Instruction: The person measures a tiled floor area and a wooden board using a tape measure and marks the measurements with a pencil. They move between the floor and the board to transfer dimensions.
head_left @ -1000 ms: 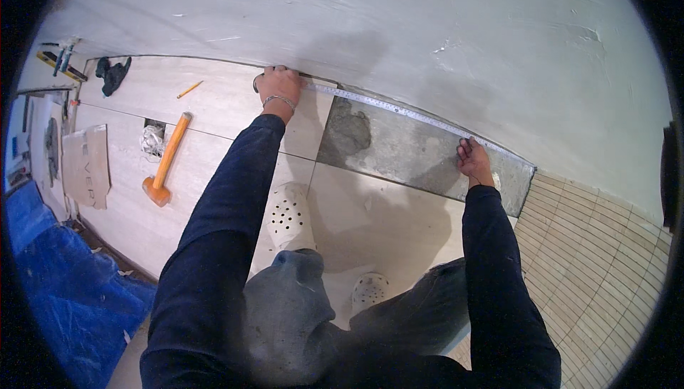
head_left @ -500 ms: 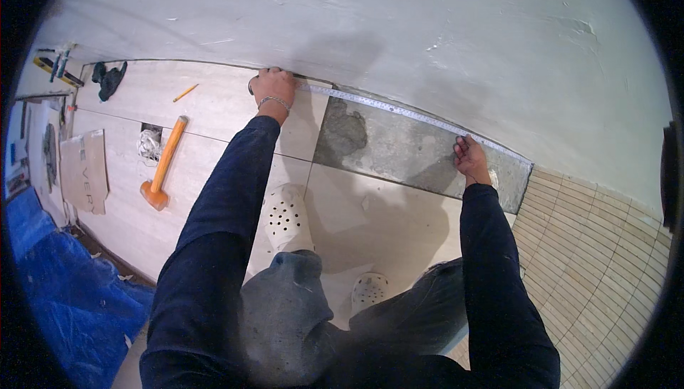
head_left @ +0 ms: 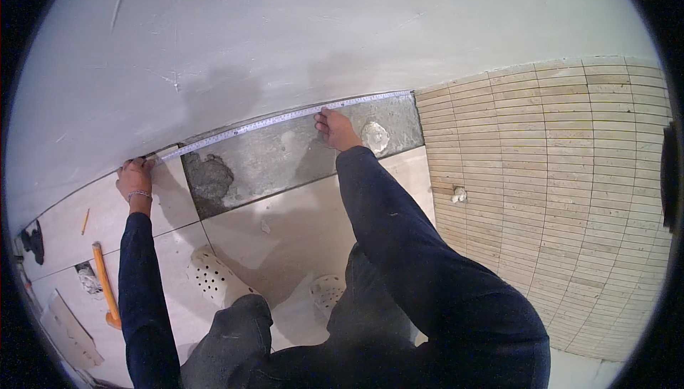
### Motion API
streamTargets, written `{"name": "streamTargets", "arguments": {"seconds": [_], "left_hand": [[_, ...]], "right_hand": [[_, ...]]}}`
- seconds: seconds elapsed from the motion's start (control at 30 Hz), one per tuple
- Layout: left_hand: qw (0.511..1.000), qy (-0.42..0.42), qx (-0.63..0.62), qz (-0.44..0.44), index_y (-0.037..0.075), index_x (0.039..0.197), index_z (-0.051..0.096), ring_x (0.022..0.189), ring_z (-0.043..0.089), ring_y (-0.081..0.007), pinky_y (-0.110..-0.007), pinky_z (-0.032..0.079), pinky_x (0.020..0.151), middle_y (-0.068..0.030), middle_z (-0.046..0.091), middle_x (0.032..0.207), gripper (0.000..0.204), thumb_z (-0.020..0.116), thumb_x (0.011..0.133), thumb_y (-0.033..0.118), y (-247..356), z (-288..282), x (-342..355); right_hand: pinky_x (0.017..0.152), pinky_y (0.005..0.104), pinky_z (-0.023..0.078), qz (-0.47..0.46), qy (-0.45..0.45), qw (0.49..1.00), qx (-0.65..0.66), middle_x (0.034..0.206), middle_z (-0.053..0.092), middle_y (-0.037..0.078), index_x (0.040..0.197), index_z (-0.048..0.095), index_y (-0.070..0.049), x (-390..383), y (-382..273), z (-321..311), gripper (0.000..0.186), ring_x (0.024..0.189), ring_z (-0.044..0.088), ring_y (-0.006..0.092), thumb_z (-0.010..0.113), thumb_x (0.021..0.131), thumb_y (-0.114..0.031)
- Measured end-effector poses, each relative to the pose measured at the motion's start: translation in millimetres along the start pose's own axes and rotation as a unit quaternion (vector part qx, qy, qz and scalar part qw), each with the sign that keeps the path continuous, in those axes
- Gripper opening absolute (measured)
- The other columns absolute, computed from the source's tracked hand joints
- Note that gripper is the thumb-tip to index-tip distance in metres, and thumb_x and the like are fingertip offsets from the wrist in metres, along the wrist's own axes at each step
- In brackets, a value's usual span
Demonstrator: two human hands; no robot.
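Note:
A tape measure (head_left: pixel 267 121) is pulled out along the foot of the wall, its pale blade running over a bare grey strip of floor (head_left: pixel 278 147) to the wall tiles at the right. My left hand (head_left: pixel 135 179) is closed around its case, mostly hidden, over the floor tile at the strip's left end. Farther right, my right hand (head_left: pixel 336 130) pinches the blade's near edge with curled fingers. The bare strip holds a dark rough mortar patch (head_left: pixel 208 181) at its left and a whitish patch (head_left: pixel 375 137) near its right end.
On the tiles at the left lie an orange-handled mallet (head_left: pixel 105 278), a pencil (head_left: pixel 85 221), a dark crumpled item (head_left: pixel 33 241) and a piece of cardboard (head_left: pixel 70 328). Beside the mallet, a floor cutout (head_left: pixel 88 277) holds whitish stuffing. Narrow beige tiles (head_left: pixel 541 196) cover the right.
The view has turned to the right, bringing more of the beige tiling into sight. Both hands keep their grip on the tape, which stays stretched along the wall.

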State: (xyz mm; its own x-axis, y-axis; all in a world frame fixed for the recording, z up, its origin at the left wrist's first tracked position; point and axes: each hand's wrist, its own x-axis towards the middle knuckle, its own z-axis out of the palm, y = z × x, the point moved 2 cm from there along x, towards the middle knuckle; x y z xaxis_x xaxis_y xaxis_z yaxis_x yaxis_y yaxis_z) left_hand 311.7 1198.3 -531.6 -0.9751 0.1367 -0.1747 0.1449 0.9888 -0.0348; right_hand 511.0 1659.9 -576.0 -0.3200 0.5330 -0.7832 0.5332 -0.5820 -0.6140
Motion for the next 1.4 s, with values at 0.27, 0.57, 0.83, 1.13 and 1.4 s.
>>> {"name": "streamTargets", "arguments": {"seconds": [0.27,0.57,0.83,1.13,1.4], "left_hand": [[1.0,-0.015,-0.007,-0.001,0.02,0.093,0.071,0.104,0.057,-0.0276,-0.044,0.05,0.079,-0.0051,0.065,0.103,0.027,0.061,0.081,0.041,-6,-1,-1],[0.999,-0.025,0.014,-0.016,0.021,0.095,0.071,0.105,0.057,-0.0267,-0.045,0.049,0.08,-0.0046,0.065,0.106,0.029,0.061,0.081,0.043,-8,-1,-1],[1.0,-0.019,0.004,-0.007,0.022,0.097,0.07,0.104,0.057,-0.026,-0.045,0.049,0.08,-0.0032,0.064,0.106,0.029,0.061,0.081,0.044,-7,7,3],[1.0,-0.008,-0.005,-0.004,0.021,0.093,0.071,0.102,0.057,-0.0256,-0.044,0.049,0.078,-0.0034,0.065,0.103,0.027,0.063,0.08,0.043,-6,8,2],[1.0,0.003,-0.003,-0.01,0.021,0.093,0.071,0.102,0.058,-0.0265,-0.044,0.049,0.079,-0.0036,0.065,0.104,0.027,0.064,0.079,0.043,-16,15,2]], "right_hand": [[0.058,0.0313,0.035,0.01,-0.014,1.0,-0.003,0.079,0.064,-0.006,0.098,0.059,-0.02,-9,4,4,0.011,0.061,0.054,0.0094,0.055,0.09,-0.027],[0.059,0.0294,0.039,-0.014,-0.013,0.999,0.042,0.084,0.064,-0.003,0.099,0.058,-0.016,-11,12,5,0.014,0.066,0.056,0.0114,0.054,0.09,-0.026],[0.065,0.0312,0.04,0.002,-0.008,1.0,0.005,0.084,0.064,-0.002,0.101,0.058,-0.015,5,8,0,0.016,0.067,0.056,0.0125,0.052,0.091,-0.025],[0.064,0.0323,0.038,0.015,0.003,1.0,-0.002,0.084,0.064,-0.003,0.098,0.059,-0.015,7,10,-1,0.014,0.068,0.055,0.0119,0.052,0.091,-0.026],[0.061,0.0293,0.039,0.008,-0.015,1.0,0.003,0.084,0.064,-0.002,0.098,0.059,-0.015,2,16,2,0.013,0.068,0.057,0.0116,0.053,0.091,-0.024]]}}
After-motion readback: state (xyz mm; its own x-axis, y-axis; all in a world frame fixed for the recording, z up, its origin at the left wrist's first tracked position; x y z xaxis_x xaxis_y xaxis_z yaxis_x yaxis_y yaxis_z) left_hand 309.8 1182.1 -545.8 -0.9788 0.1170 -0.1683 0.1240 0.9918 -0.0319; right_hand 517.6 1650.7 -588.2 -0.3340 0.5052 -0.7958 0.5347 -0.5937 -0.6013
